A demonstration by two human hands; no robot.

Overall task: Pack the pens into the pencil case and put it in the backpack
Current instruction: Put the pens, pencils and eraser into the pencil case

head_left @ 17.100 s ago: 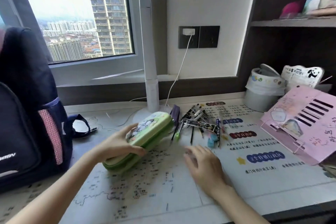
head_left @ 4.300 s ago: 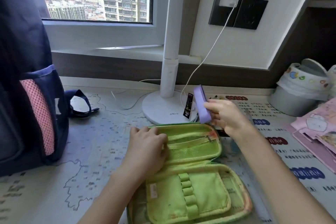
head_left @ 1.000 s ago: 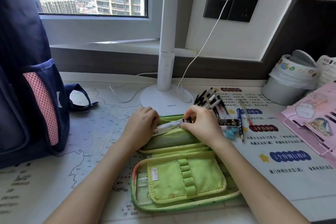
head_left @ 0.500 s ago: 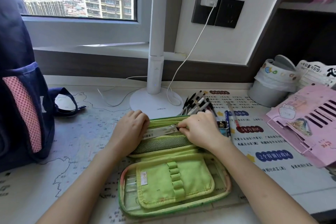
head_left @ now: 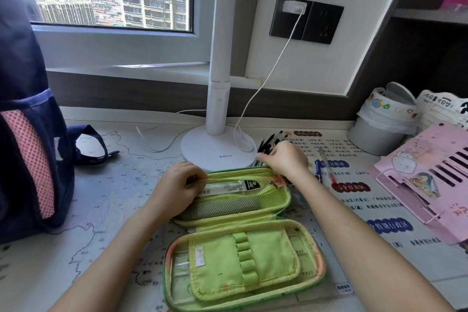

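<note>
Pencil case lies open on the table; backpack stands well left.

Left hand: narrow grip pinches the upper pocket edge, a clear pen pack just right of it. Right hand: fingers curled over the loose pens behind the case; whether it holds one, cannot tell.

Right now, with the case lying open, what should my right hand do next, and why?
Probably close the right hand on one pen from the pile of pens and carry it to the green pencil case. It hovers over that pile, while the left hand steadies a clear packet in the mesh pocket.
</note>
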